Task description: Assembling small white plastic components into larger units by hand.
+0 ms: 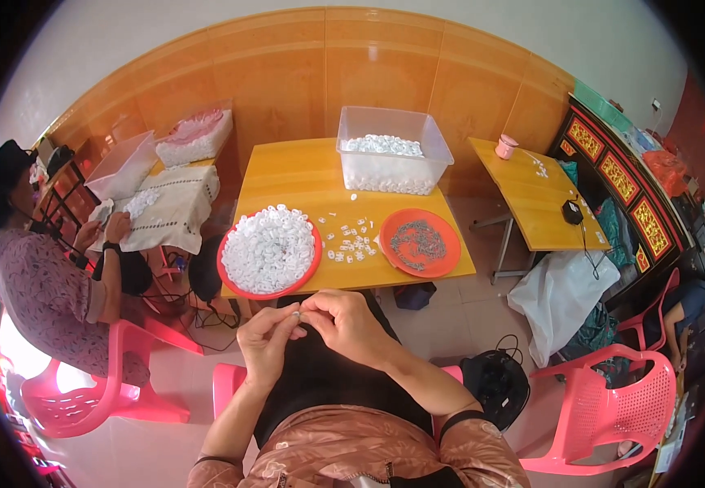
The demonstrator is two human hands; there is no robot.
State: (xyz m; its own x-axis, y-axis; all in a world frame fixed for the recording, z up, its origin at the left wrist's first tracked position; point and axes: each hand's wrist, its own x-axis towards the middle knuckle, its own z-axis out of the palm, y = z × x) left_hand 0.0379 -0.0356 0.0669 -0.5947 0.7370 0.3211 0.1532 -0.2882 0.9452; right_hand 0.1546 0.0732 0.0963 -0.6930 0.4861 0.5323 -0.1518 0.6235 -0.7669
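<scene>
Over my lap, just in front of the table's near edge, my left hand [267, 342] and my right hand [342, 325] meet fingertip to fingertip. Both are closed in a pinch on a small white piece [298, 315], mostly covered by the fingers. Beyond them, a red basin [317, 267] is heaped with white plastic pieces [271, 244]. To its right, similar flat pieces with holes [351, 244] lie loose on the yellow table [287, 167]. An orange-red dish [442, 236] at the right holds many small metal parts [417, 246].
A clear plastic bin [393, 167] of white pieces stands at the table's back. At left, another person [59, 276] works at a cloth-covered table [177, 207]. A second yellow table [523, 195], a pink chair [613, 398] and a black bag [495, 386] are on the right.
</scene>
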